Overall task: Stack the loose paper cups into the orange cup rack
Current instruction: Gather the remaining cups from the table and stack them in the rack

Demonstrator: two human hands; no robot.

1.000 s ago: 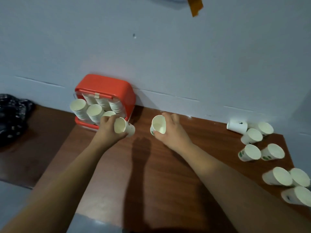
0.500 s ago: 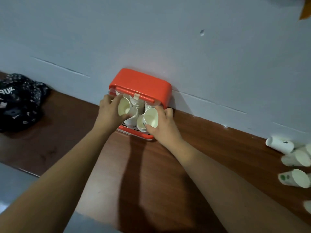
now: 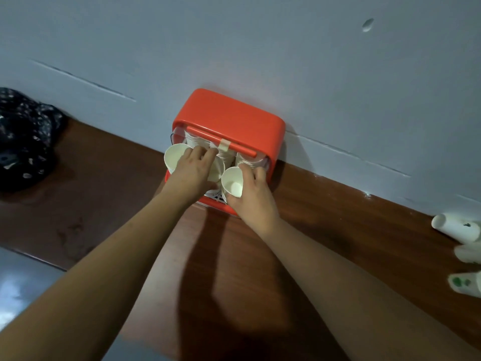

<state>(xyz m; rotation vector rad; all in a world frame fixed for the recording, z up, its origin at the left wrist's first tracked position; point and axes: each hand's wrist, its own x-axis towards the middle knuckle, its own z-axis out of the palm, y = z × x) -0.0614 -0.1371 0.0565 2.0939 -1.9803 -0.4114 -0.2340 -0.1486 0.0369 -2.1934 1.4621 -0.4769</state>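
Observation:
The orange cup rack (image 3: 229, 118) stands against the wall, with stacks of white paper cups lying in it, mouths towards me. My left hand (image 3: 192, 170) is curled over a cup (image 3: 217, 169) at the middle stack, which it mostly hides. The left stack's front cup (image 3: 173, 158) shows beside that hand. My right hand (image 3: 253, 194) grips another paper cup (image 3: 233, 182) by its rim and side, held at the mouth of the right stack (image 3: 247, 161).
Three loose paper cups (image 3: 456, 229) lie on their sides at the right edge of the brown wooden table (image 3: 325, 230). A black patterned bag (image 3: 23, 136) sits at the far left. The grey wall runs right behind the rack.
Both hands have carried their cups from the open table into the rack. The left cup went into the middle stack, the right cup reached the right stack. The view has swung left.

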